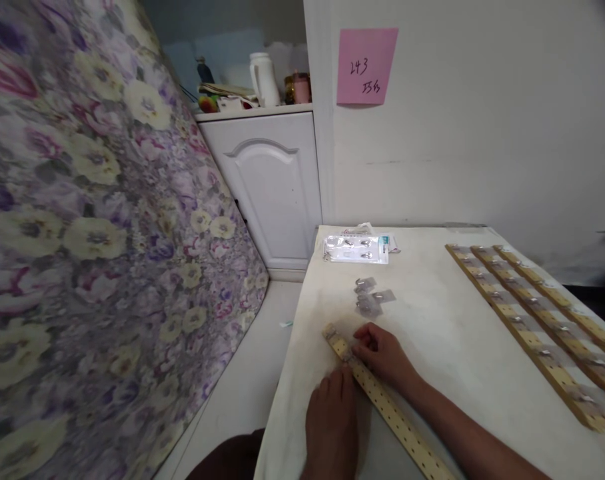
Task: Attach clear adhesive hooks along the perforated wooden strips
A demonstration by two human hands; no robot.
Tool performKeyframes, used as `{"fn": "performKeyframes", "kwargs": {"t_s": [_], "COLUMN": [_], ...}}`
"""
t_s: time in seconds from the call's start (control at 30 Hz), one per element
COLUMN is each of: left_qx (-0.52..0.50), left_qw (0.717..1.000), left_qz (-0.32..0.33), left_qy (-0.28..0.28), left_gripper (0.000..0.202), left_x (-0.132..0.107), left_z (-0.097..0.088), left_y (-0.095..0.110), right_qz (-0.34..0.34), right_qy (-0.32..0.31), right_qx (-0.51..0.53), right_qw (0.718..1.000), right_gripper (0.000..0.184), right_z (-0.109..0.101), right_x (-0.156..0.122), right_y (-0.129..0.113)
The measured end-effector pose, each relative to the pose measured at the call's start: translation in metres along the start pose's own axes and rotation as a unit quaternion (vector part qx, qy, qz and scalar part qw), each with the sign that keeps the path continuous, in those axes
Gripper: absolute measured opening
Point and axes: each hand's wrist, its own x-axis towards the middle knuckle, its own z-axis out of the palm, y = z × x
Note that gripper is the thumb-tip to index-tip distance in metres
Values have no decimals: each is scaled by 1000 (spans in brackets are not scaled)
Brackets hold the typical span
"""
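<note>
A long pale wooden strip with rows of holes (390,407) lies slantwise across the white-covered table. Near its far end sits a clear adhesive hook (350,357), and another clear patch rests at the very tip. My left hand (332,417) is on the strip's left side, its fingers close together and gripping the strip by the hook. From the right, my right hand (385,357) reaches in with bent fingers, thumb and forefinger pinching the edge of that same hook. Beyond the hands lie several loose clear adhesive hooks (367,305).
Blister packs of hooks (357,248) lie at the table's back left. On the right, three wooden strips (520,323) carry rows of clear hooks. A flowered curtain (117,267) hangs at left; a white cabinet (277,187) and a wall with a pink note (366,67) stand behind.
</note>
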Motion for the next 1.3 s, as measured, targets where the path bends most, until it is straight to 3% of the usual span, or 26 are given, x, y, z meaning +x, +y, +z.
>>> {"fn": "performKeyframes", "kwargs": {"t_s": [0.3, 0.47, 0.57, 0.7, 0.83, 1.0, 1.3], "left_qx": [-21, -34, -40, -44, -46, -74, -91], "left_qw": [999, 995, 992, 990, 990, 986, 991], "left_qz": [-20, -51, -60, -60, -50, -51, -26], "left_qy": [-44, -77, -101, -119, -126, -143, -97], "left_gripper": [46, 45, 45, 41, 37, 34, 31], "left_x": [4, 4, 4, 4, 5, 7, 4], "left_z": [2, 0, -2, -9, -20, -27, -21], "left_y": [-1, -2, -4, -4, 2, 7, 5], "right_qz": [-15, 14, 1, 8, 82, 95, 91], "right_qy": [13, 1, 38, 149, 93, 79, 89], "right_qx": [35, 102, 79, -56, -98, -83, 34], "right_qw": [999, 995, 996, 987, 987, 989, 991], "right_gripper": [16, 20, 20, 17, 23, 26, 14], "right_z": [2, 2, -12, -51, -71, -64, -74], "right_x": [2, -3, -2, 16, 40, 55, 28], "right_y": [3, 2, 1, 6, 12, 15, 18]}}
